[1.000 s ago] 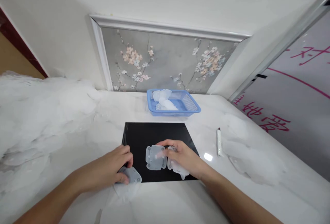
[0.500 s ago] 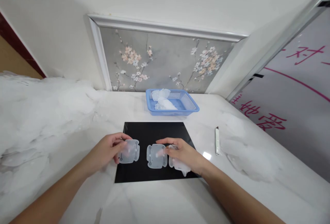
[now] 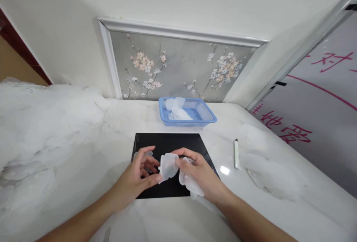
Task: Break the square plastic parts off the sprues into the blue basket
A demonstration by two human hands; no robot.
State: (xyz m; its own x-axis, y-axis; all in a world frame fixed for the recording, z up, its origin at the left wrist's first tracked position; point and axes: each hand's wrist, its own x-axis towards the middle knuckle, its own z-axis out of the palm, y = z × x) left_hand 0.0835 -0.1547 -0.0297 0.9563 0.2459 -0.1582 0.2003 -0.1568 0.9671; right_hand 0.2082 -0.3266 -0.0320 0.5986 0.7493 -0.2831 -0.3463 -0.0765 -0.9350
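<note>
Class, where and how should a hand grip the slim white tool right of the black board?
Probably mid-length, pinched across its long sides from above by the right hand once emptied: the slim white tool lies flat on the counter, narrow, running roughly front to back, its dark tip at the far end.

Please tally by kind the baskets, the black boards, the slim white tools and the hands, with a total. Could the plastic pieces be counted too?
Blue basket: 1
Black board: 1
Slim white tool: 1
Left hand and right hand: 2
Translucent plastic pieces: they overlap too much to count
Total without these pieces: 5
</note>
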